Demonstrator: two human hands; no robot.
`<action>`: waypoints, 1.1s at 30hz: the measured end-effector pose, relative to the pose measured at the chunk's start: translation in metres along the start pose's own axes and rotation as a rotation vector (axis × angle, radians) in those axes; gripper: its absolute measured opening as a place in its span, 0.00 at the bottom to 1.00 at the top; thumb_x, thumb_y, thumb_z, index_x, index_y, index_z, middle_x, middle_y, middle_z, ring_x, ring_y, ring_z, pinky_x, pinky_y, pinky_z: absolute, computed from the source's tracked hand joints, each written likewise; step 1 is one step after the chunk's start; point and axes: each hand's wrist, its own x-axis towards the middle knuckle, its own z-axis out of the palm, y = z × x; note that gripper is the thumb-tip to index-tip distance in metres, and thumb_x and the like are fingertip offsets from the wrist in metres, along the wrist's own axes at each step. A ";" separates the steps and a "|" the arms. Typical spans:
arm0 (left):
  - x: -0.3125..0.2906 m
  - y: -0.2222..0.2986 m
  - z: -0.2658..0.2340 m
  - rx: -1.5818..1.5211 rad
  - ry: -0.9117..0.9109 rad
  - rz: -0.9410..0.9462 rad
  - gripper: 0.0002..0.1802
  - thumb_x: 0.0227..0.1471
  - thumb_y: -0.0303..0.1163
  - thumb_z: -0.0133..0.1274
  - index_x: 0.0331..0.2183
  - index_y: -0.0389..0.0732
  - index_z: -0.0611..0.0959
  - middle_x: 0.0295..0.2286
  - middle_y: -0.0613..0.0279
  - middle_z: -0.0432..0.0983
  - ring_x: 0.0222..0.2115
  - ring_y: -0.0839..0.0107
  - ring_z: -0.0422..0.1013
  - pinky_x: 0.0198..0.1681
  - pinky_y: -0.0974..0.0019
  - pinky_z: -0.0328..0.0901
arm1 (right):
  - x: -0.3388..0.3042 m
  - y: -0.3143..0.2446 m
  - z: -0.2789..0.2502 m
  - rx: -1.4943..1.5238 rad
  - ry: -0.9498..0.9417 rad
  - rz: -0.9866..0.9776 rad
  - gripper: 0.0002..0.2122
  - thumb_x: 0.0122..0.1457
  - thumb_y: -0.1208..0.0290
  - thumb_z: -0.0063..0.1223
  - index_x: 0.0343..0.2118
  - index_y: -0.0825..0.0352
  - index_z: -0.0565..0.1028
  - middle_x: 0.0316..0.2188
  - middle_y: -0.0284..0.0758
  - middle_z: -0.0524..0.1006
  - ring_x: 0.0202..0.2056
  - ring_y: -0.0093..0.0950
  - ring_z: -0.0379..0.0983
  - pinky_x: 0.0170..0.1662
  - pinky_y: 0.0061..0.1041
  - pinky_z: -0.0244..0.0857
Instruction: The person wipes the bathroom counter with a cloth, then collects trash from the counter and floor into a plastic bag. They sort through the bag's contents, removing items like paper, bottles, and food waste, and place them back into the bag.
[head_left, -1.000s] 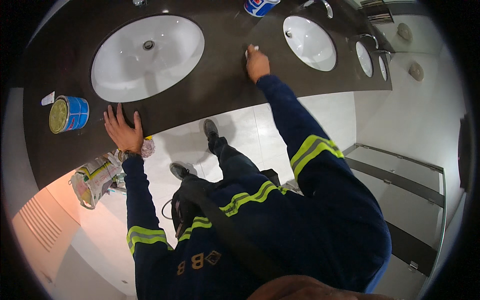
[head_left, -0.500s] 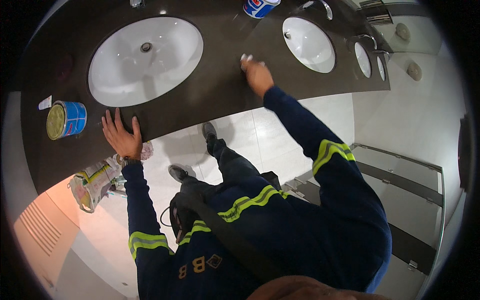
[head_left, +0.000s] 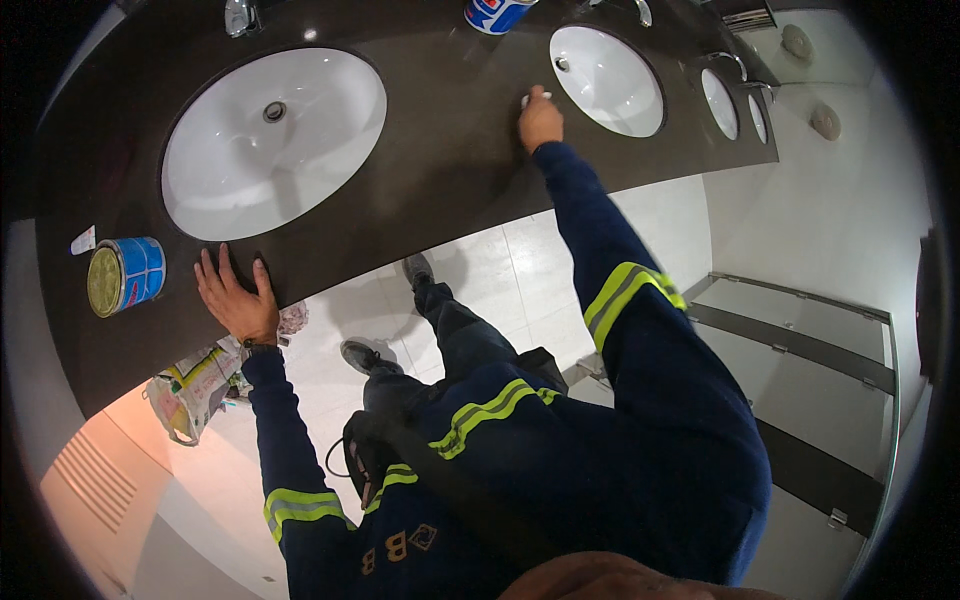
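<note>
My left hand [head_left: 238,298] lies flat with fingers spread on the front edge of the dark brown countertop [head_left: 440,175], just below the large white sink basin [head_left: 310,190]. My right hand [head_left: 541,124] is closed and pressed to the counter beside the second basin [head_left: 615,95]. Between its fingers shows a small white piece [head_left: 527,101], perhaps wadded cloth or paper; most of it is hidden. To the left of my left hand, an open blue tin [head_left: 143,272] with a yellowish inside lies tipped toward me or stands tilted by the lens; I cannot tell which.
A small white tube or packet [head_left: 83,241] lies behind the tin. Another blue tin [head_left: 497,14] stands at the back of the counter. Chrome taps [head_left: 240,18] rise behind the basins. Under the counter, a filled plastic bag [head_left: 190,395] sits on the pale tiled floor [head_left: 480,270].
My right hand has moved right along the counter, closer to the second basin, with the white piece in it. My left hand stays flat at the counter's edge. The view has shifted slightly.
</note>
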 end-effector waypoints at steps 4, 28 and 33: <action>-0.006 -0.004 0.002 0.042 0.005 -0.003 0.32 0.59 0.49 0.53 0.59 0.43 0.74 0.63 0.49 0.62 0.65 0.45 0.54 0.67 0.42 0.49 | -0.142 -0.077 0.004 0.153 -0.031 -0.432 0.22 0.61 0.75 0.45 0.59 0.71 0.66 0.44 0.45 0.79 0.39 0.42 0.76 0.46 0.39 0.66; 0.004 0.002 0.004 0.080 -0.019 0.054 0.31 0.61 0.48 0.51 0.60 0.43 0.72 0.62 0.49 0.62 0.64 0.44 0.55 0.66 0.41 0.50 | 0.022 0.023 -0.018 0.092 0.009 -0.004 0.11 0.65 0.73 0.43 0.47 0.69 0.74 0.32 0.49 0.79 0.33 0.45 0.78 0.35 0.46 0.69; -0.001 0.000 -0.001 0.100 -0.025 0.038 0.31 0.60 0.48 0.52 0.60 0.43 0.73 0.62 0.49 0.63 0.64 0.44 0.55 0.65 0.41 0.51 | -0.122 -0.033 -0.011 0.217 -0.057 -0.361 0.16 0.65 0.69 0.48 0.54 0.66 0.72 0.39 0.47 0.79 0.36 0.45 0.76 0.36 0.40 0.72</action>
